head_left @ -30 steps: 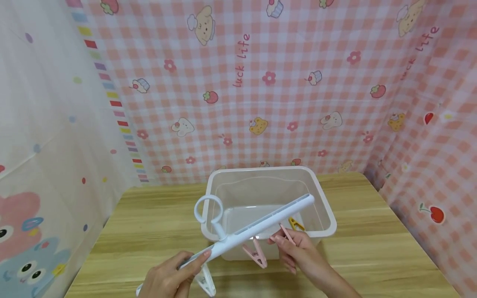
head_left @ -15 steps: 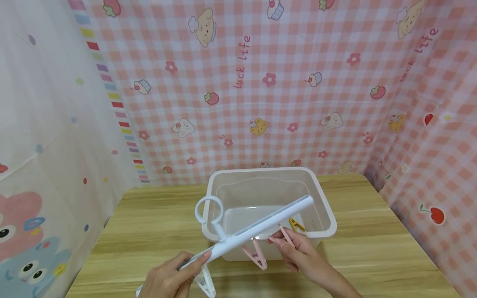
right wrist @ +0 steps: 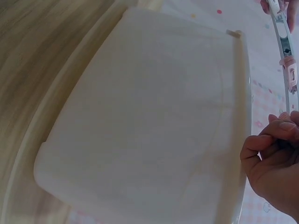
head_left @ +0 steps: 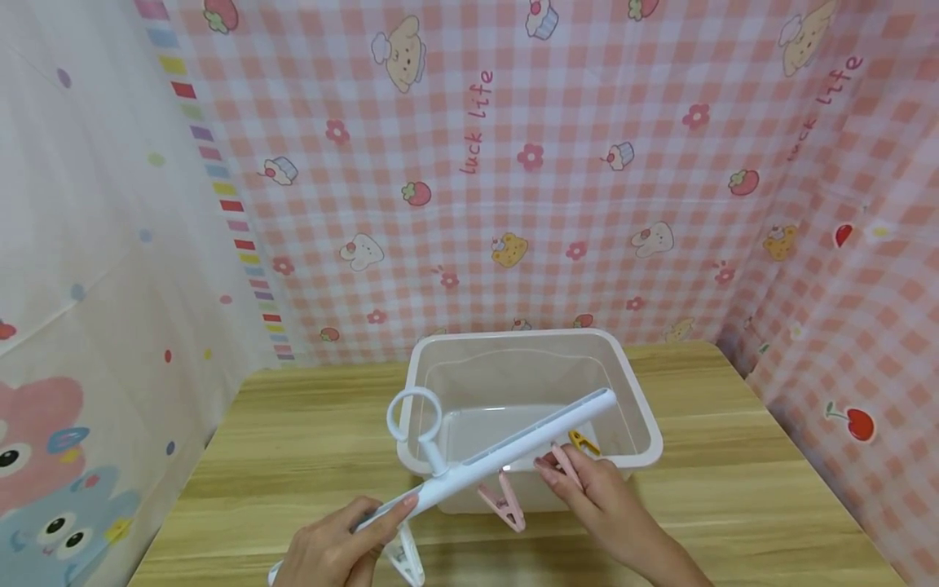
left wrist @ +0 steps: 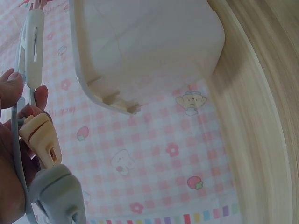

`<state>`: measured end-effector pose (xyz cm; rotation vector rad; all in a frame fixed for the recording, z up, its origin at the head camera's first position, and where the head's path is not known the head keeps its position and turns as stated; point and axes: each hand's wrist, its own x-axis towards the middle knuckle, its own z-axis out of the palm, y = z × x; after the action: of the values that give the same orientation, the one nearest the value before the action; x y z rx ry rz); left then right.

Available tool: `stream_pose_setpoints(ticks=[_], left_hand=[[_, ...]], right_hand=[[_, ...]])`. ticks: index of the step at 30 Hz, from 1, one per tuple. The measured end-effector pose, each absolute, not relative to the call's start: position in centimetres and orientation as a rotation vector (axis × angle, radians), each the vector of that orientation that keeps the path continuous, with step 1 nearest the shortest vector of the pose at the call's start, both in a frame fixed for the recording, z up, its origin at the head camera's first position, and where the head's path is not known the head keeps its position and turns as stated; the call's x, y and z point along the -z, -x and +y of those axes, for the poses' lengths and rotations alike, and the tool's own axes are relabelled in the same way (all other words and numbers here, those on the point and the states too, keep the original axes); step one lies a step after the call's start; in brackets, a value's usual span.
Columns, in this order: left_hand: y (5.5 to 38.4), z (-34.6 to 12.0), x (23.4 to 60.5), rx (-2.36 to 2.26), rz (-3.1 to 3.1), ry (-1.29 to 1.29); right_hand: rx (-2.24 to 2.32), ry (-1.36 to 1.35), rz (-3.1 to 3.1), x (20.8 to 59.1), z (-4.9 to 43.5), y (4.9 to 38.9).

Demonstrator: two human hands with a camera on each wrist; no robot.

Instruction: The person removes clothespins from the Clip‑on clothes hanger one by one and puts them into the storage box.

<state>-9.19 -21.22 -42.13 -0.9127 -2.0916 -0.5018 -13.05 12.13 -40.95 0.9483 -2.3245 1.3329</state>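
Note:
A pale clip hanger (head_left: 513,451) with a round hook slants up to the right in the head view. My left hand (head_left: 337,542) grips its lower left part, fingers and thumb around the bar. My right hand (head_left: 605,497) pinches a pink clip (head_left: 566,466) just under the bar near its right end. Another pink clip (head_left: 506,507) dangles mid-bar, and a white clip (head_left: 406,556) hangs beside my left hand. A cream clip (left wrist: 43,137) and a grey clip (left wrist: 58,196) sit by my left palm in the left wrist view. My right fingers hide their clip in the right wrist view.
Behind the hanger, a clear-white plastic bin (head_left: 645,408) stands on the wooden table (head_left: 315,432). Inside it lies a yellow clip (head_left: 584,443). Patterned cloth (head_left: 469,220) covers the back and sides.
The hanger's right end has dipped slightly. My right hand has shifted a little right with the pink clip, and its lower fingers have curled in. My left hand stays in place.

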Motion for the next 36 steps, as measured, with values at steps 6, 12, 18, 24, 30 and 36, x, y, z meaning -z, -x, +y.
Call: stream_pose_setpoints(ticks=[6,12,18,24,30,36], left_hand=[[8.97,-21.17,41.84,0.499,-2.102,0.897],[9.02,-21.26,41.98,0.498,-2.095,0.907],[8.83,-21.25,41.99,0.49,-2.113,0.887],[8.68,-20.97,41.44,0.489,-2.101,0.88],[8.88,-20.99,41.53,0.488,-2.061,0.902],[8.89,-20.89,41.47,0.501,-2.046,0.915]], right_hand=[[-1.265,-0.947,-2.329,40.81,12.21,12.99],[-1.263,-0.928,-2.338,41.05,12.17,12.93],[-1.303,-0.92,-2.346,41.07,12.22,12.78],[-1.394,-0.925,-2.352,41.12,12.3,12.7],[-1.636,-1.011,-2.291,41.24,12.37,12.61],[-2.256,-1.274,-2.024,41.48,12.46,12.94]])
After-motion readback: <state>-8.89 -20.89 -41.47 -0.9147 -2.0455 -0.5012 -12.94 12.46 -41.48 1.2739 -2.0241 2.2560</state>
